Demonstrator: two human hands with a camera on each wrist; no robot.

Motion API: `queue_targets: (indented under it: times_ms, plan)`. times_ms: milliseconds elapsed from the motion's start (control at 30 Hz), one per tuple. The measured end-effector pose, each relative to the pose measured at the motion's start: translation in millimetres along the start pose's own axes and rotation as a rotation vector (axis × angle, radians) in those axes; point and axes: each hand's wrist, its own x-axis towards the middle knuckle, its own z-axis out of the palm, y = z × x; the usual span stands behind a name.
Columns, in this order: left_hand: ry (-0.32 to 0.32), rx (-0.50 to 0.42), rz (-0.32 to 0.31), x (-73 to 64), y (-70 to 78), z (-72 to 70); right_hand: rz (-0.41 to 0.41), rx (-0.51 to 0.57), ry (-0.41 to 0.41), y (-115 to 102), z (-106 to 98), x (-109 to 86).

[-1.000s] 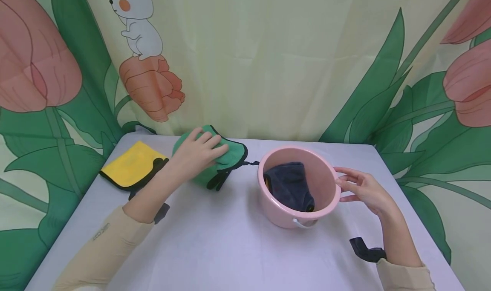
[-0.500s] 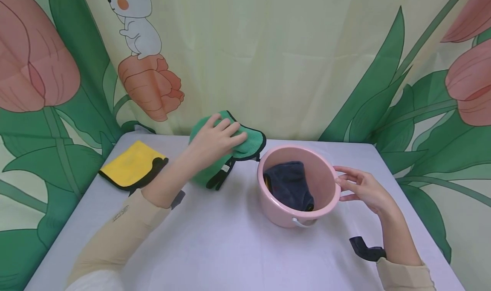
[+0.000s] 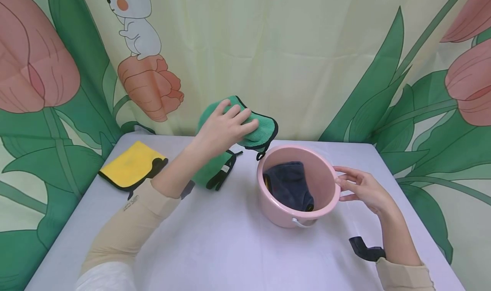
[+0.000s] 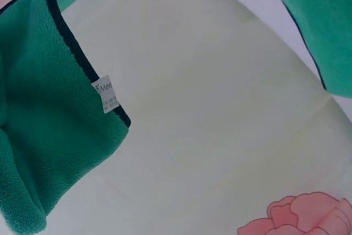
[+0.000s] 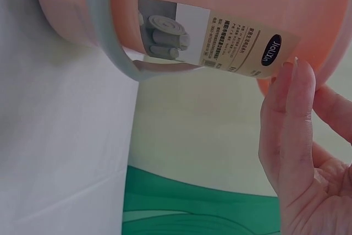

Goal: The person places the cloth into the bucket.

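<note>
My left hand point(image 3: 227, 129) holds a folded green towel point(image 3: 265, 130) with black edging up in the air, its fingers spread over the top. A corner with a small black loop hangs at the far left rim of the pink bucket point(image 3: 272, 212). In the left wrist view, the held towel point(image 4: 60, 108) shows a white tag. Below the left hand, a second green towel point(image 3: 210, 171) lies on the table. My right hand point(image 3: 362, 191) grips the bucket's right rim with thumb and fingers. Inside the bucket lies a dark blue folded towel point(image 3: 289, 186).
A yellow towel point(image 3: 128, 165) with dark edging lies at the table's left, partly behind the left forearm. The bucket's pale handle point(image 3: 303, 224) hangs down in front. A printed curtain point(image 3: 245, 61) rises behind the table's back edge.
My left hand has lifted the upper green towel off the other one and moved it up and right toward the bucket. The right hand and bucket have stayed put.
</note>
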Motion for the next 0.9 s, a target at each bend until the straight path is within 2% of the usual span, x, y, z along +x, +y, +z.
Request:
queue_targets:
  times_ms: [300, 567, 900]
  plan:
    - [0.070, -0.010, 0.004, 12.4, 8.1, -0.1, -0.001, -0.007, 0.004, -2, 1, -1.5]
    - [0.151, 0.015, 0.037, 23.8, 27.9, 9.6, 0.009, -0.008, 0.011, -2, 1, -1.8]
    - [0.143, 0.001, 0.033, 33.4, 62.7, 25.9, 0.011, -0.014, 0.008, -2, 1, -3.3]
